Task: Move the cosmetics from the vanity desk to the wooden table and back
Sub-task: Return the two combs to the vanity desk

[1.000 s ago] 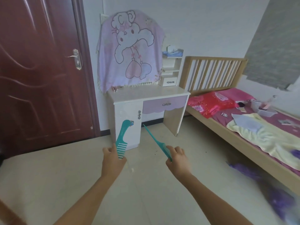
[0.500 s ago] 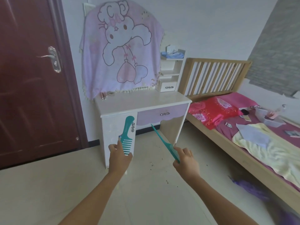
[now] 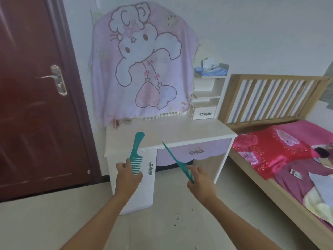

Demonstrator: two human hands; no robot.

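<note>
left hand (image 3: 128, 177) gripping wide-tooth comb (image 3: 136, 153), right hand (image 3: 201, 183) tail comb (image 3: 178, 162)

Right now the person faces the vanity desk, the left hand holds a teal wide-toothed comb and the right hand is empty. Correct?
Not quite: in the head view the right hand grips a thin teal tail comb. The left hand does hold the wide-toothed comb, facing the vanity desk.

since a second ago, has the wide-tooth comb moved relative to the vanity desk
Yes. The wide-tooth comb in the left hand has risen toward the vanity desk: its handle tip now overlaps the desk's top, not the cabinet door.
</note>
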